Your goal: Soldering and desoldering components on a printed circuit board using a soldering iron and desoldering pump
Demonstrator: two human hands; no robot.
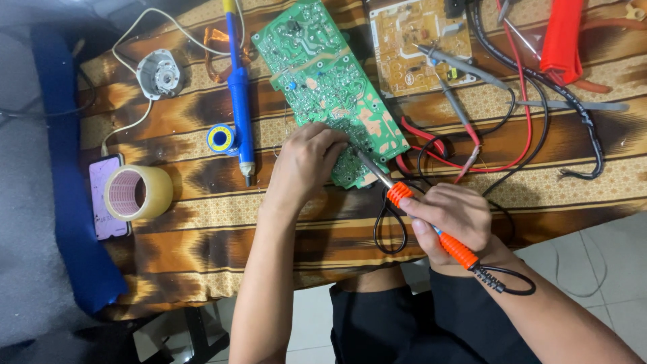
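Head view: soldering iron [431, 226] at green circuit board [330, 84] edge

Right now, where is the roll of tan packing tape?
The roll of tan packing tape sits at the table's left side, resting partly on a smartphone, left of the blue desoldering pump.

Evenly and fairly brightly lit from overhead, with soft, short shadows falling toward six o'clock beneath the left hand [304, 162] and the right hand [450, 221]. Sharp through the centre, down to the fine solder points on the green rectangular circuit board [328, 81]; mild glare on the glossy roll of beige packing tape [138, 193] at nine o'clock. Dimmer and murkier at seven o'clock under the table edge, slightly soft at the far corners, with faint wide-angle bending toward the borders.
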